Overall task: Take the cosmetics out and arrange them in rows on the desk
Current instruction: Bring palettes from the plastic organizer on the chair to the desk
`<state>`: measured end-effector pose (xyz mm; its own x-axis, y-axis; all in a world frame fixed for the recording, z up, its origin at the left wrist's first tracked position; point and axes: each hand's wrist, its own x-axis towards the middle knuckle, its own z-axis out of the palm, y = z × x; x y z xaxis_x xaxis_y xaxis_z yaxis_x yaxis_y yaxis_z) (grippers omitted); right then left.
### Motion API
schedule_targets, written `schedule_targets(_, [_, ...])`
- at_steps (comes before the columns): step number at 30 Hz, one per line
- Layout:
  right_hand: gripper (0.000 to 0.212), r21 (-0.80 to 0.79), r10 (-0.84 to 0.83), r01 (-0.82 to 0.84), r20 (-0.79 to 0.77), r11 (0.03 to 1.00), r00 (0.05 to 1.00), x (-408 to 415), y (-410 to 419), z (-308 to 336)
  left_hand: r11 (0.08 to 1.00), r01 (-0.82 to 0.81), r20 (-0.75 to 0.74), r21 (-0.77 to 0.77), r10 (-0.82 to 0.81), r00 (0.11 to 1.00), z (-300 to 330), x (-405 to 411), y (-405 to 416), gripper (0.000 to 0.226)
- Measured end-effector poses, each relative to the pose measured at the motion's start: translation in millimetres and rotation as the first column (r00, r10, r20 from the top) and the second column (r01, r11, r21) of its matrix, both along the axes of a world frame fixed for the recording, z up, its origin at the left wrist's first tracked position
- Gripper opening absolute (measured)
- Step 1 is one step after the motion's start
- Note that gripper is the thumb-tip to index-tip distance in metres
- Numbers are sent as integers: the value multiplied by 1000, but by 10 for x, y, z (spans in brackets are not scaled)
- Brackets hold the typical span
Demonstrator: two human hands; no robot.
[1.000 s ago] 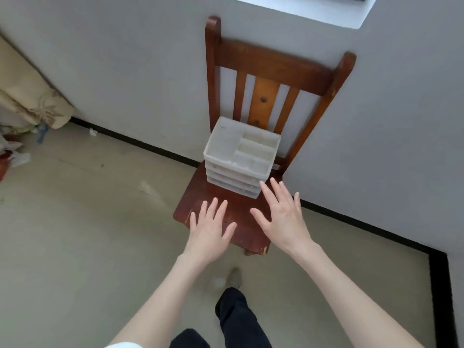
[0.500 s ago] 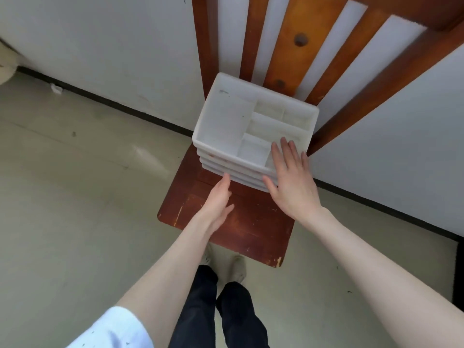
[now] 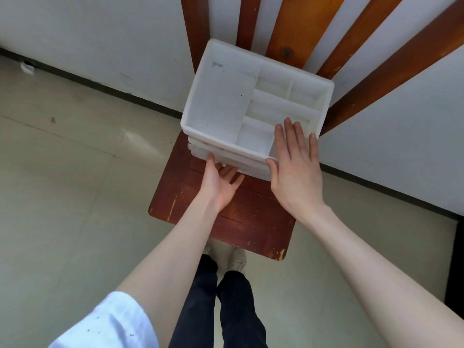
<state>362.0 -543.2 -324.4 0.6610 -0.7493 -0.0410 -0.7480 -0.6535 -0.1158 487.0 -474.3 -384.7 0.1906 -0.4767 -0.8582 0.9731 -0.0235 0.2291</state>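
Note:
A white plastic organiser (image 3: 221, 104) with open top compartments and drawers below stands on a wooden chair seat (image 3: 251, 217). Its top compartments show nothing inside. My left hand (image 3: 221, 182) is palm up, fingers apart, with its fingertips against the lower drawer fronts. My right hand (image 3: 296, 167) lies flat and open over the organiser's near right corner, fingers spread across the rim. No cosmetics are visible.
The chair back (image 3: 286, 31) with vertical slats rises behind the organiser against a white wall (image 3: 100, 38). A dark skirting strip (image 3: 100, 86) runs along the pale tiled floor (image 3: 62, 197). My legs and shoes (image 3: 236, 259) stand just before the chair's front edge.
I have come closer to the chair and lean over it. Both hands have reached forward from above the seat to the organiser; the left hand has turned palm up at the drawer fronts.

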Motion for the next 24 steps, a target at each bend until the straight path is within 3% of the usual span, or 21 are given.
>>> schedule_targets(3, [56,9,3,-3,-3,1000,1000,-7,5,27,997,49,12,56,-50,999,-5,-69,188,58])
schedule_targets(9, [57,22,-4,4,-20,1000,1000,-3,21,69,974,75,-47,212,-67,997,-8,-192,657,57])
schedule_targets(18, [55,24,-34,33,26,999,999,12,51,30,961,93,-53,260,-82,995,34,-193,870,58])
schedule_targets(20, [51,27,-61,57,152,998,987,5,126,29,932,208,-71,298,-196,978,122,-162,866,56])
schedule_targets(22, [42,50,-95,83,319,995,943,-38,283,53,829,410,-41,380,-428,903,262,-135,893,48])
schedule_targets(24, [34,128,-138,92,429,988,893,-93,519,45,732,475,120,489,-596,794,376,-102,913,34])
